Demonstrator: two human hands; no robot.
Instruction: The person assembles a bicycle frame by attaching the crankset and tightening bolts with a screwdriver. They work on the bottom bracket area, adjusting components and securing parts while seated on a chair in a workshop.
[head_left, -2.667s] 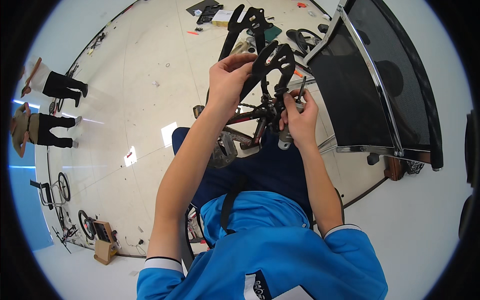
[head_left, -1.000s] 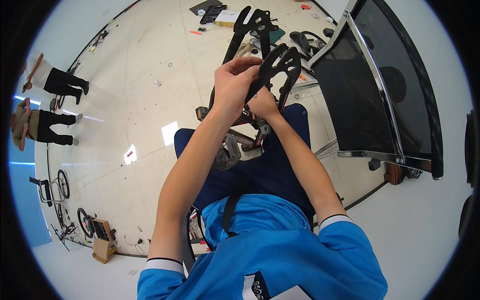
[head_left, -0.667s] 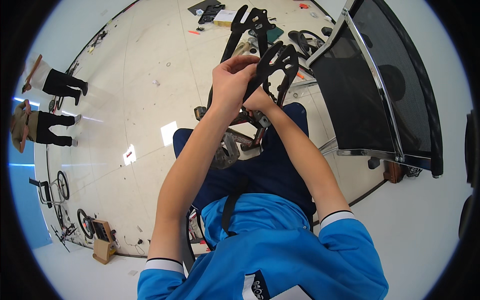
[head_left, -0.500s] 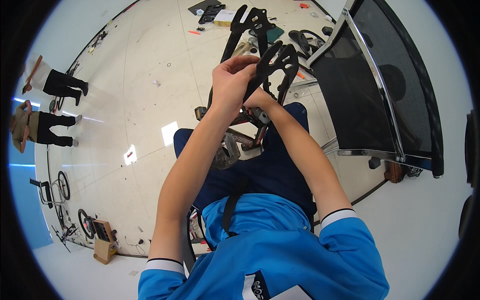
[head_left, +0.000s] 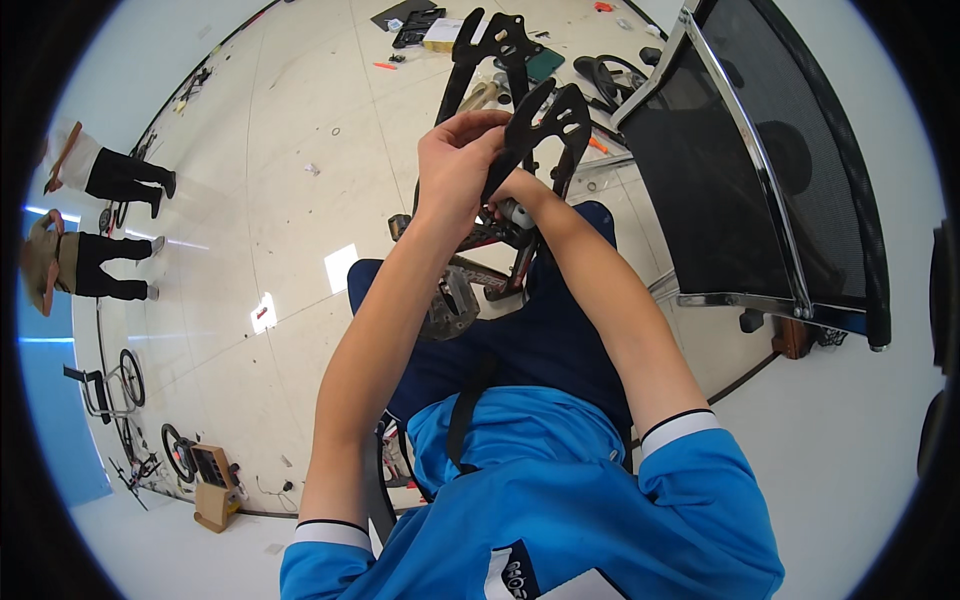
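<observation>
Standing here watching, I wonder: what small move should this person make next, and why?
Perhaps ease the right hand slightly outward. Its fingertips are mostly hidden behind the black frame, so their contact is hard to check, while the left hand grips the frame. A rounded grey part sits close by the right hand.

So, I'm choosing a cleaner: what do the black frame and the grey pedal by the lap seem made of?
Black frame: probably matt painted metal; dull, even colour, flat plates. Grey pedal: perhaps plastic, slightly shiny; it looks partly see-through.
</observation>
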